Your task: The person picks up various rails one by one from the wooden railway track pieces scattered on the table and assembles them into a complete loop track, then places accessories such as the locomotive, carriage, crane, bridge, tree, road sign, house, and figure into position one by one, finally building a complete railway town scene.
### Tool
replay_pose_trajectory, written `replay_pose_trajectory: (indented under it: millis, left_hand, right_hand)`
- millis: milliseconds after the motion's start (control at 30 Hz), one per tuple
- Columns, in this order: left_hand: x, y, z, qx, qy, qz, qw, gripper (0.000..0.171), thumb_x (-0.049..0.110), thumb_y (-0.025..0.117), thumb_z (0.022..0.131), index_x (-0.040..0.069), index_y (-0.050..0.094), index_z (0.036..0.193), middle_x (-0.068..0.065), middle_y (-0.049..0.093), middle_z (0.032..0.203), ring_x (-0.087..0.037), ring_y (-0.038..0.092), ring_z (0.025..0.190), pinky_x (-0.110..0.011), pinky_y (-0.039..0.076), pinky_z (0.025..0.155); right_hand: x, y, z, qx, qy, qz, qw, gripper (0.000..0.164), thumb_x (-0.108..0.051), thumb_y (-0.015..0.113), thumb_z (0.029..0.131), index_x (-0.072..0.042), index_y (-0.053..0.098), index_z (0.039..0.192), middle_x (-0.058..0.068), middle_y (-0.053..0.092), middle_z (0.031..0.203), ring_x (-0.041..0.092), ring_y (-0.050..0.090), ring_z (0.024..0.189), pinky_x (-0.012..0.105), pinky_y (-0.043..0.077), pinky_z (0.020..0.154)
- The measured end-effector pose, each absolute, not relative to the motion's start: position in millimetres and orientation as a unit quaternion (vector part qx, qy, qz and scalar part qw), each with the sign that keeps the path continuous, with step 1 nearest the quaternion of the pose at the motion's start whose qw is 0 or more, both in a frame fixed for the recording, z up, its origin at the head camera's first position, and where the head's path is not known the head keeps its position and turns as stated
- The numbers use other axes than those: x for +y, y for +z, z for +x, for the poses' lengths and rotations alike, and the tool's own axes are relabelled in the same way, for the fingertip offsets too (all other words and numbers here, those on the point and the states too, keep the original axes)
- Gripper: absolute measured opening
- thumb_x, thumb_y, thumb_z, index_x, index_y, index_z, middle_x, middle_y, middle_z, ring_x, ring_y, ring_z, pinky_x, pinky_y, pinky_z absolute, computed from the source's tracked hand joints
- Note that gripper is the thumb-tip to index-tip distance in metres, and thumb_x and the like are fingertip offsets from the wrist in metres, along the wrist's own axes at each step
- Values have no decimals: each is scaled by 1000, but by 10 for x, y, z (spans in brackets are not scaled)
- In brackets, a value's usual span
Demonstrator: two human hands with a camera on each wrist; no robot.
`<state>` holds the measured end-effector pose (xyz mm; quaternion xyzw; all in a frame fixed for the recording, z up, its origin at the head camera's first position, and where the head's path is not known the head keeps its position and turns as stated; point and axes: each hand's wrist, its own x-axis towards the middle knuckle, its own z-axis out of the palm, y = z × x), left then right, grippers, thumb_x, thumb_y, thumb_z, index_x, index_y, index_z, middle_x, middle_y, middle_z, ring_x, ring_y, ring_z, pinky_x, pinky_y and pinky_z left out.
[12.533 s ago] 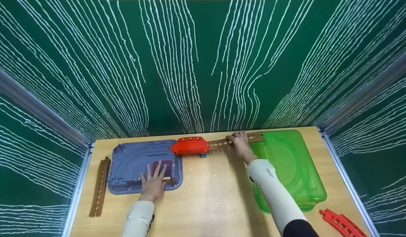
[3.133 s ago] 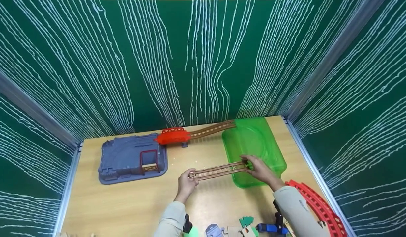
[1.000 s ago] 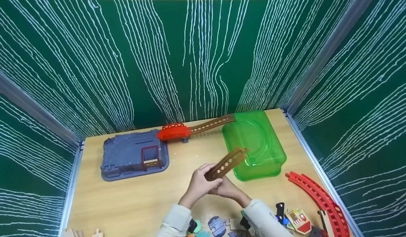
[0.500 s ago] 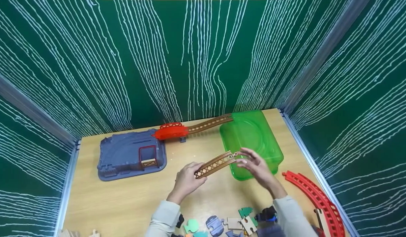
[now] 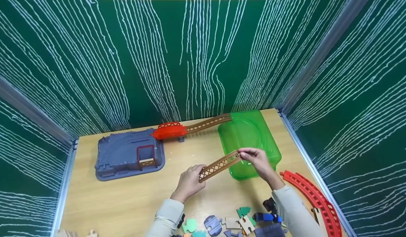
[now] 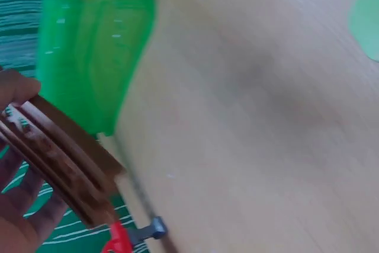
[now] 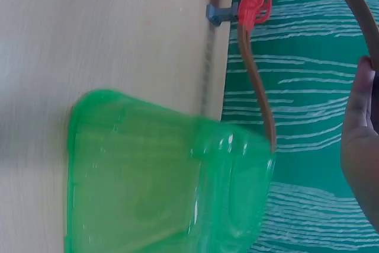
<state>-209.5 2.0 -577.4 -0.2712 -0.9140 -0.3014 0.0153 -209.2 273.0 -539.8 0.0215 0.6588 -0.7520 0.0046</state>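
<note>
A brown toy train track piece (image 5: pixel 220 165) with a lattice underside is held slantwise above the middle of the table. My left hand (image 5: pixel 189 182) grips its lower left end. My right hand (image 5: pixel 257 161) pinches its upper right end, close over the green plastic box (image 5: pixel 272 141). In the left wrist view, fingers and thumb wrap the same track piece (image 6: pixel 65 158). In the right wrist view, only part of my right hand (image 7: pixel 361 146) shows at the edge, against the track piece (image 7: pixel 355 4).
A grey-blue base (image 5: pixel 117 148) stands at the left, joined by a red bridge (image 5: pixel 170 131) and brown wavy track (image 5: pixel 208 124) to the green box. Red curved track (image 5: pixel 316 197) lies at the right. Wooden puzzle-like pieces (image 5: pixel 232 223) and a blue toy engine (image 5: pixel 264 217) lie in front.
Earlier, my hands were at the grey-blue base and wavy track. Later, they held the brown piece; my right hand came off its far end, then took hold there again.
</note>
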Motion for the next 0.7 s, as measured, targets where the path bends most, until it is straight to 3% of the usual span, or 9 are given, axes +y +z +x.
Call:
replay_pose_trajectory:
  millis: [167,333,500,700]
  left_hand:
    - [163,-5902,-2165,-920,-293,-258,35,52,20,68,63,22,56,113,8,60,97,-13,56,81,-34,46,60]
    - [333,-5993,-2254,-919,-273,-281,43,53,20,67,65,19,56,117,6,60,96,-14,54,82,-31,47,59]
    - [403,-6068,-2329,-925,-242,-292,10,53,20,66,68,16,54,119,3,58,102,-17,53,87,-35,46,62]
    - [403,-6120,-2388,-929,-220,-298,-23,54,18,65,71,14,51,123,1,55,107,-21,51,92,-43,41,70]
  right_hand:
    - [2985,-5456,-2181,690,-722,30,31,30,3,58,80,20,51,104,14,65,91,13,63,76,29,51,73]
    - [3173,-5579,-2241,776,-630,24,8,21,7,56,80,18,57,97,24,62,94,11,62,78,21,50,71]
    - [3193,-5728,-2259,798,-600,64,-10,20,11,59,74,13,60,94,25,61,91,21,61,80,20,50,70]
    - [3130,-5777,-2215,783,-616,84,-20,24,19,58,71,18,56,94,32,59,86,33,61,77,26,52,67]
